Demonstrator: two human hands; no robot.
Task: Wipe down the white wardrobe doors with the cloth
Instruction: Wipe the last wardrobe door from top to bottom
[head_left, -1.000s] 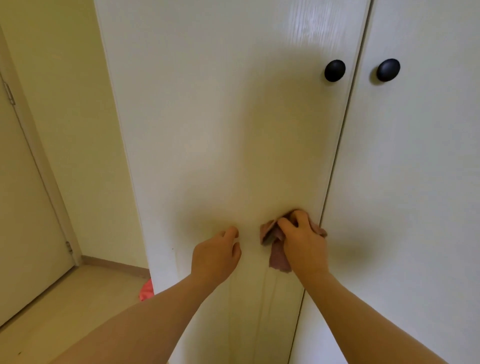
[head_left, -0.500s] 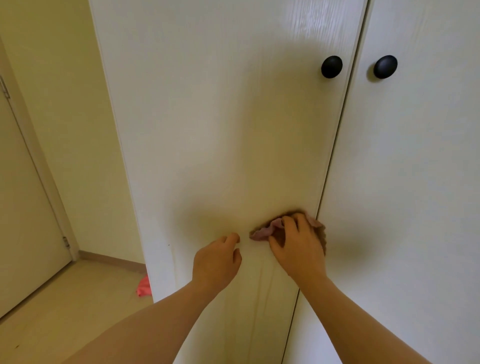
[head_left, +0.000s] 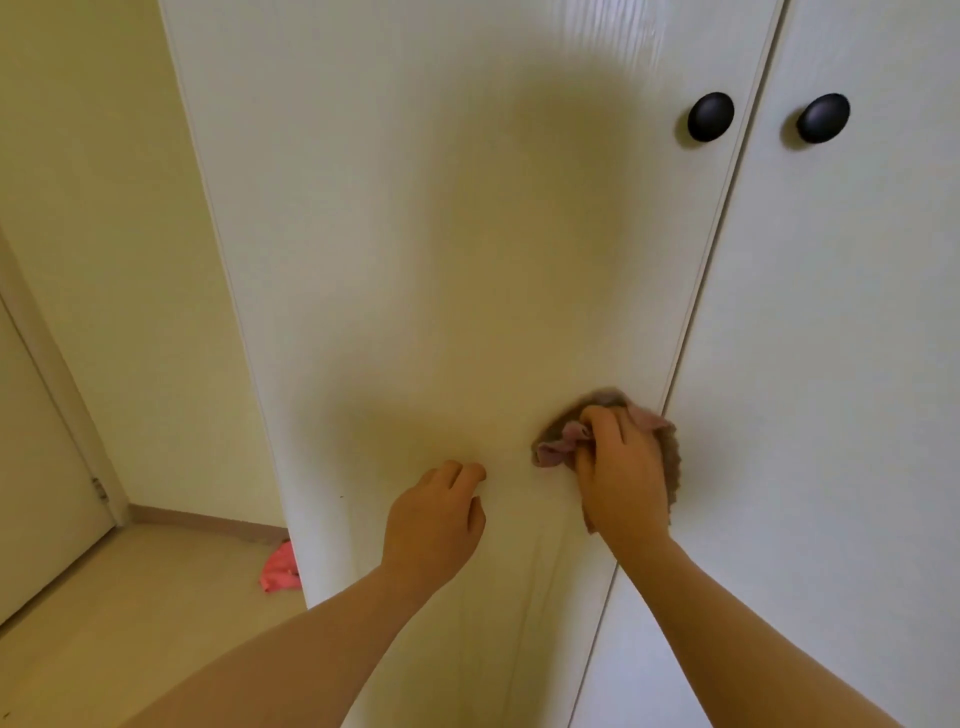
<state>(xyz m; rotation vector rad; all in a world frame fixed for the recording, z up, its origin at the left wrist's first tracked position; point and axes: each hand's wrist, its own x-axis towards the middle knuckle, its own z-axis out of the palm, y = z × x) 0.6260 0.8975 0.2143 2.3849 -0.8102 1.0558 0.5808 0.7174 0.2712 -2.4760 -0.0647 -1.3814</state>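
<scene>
Pale yellow wall (head_left: 104, 260) left; closed door (head_left: 31, 493); beige floor (head_left: 130, 623); pink rag (head_left: 280, 569).

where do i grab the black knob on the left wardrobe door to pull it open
Pinch the round black knob by its rim, thumb and fingers on opposite sides, coming straight from the front. It is a dome standing out from the left white wardrobe door near its right edge. Use the left hand, which holds nothing; the right hand grips the dusty-pink cloth.

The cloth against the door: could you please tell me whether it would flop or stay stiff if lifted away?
Probably floppy: the cloth bunches into folds under the right hand. Likely light, as its loose edge hangs thin below the palm.
</scene>
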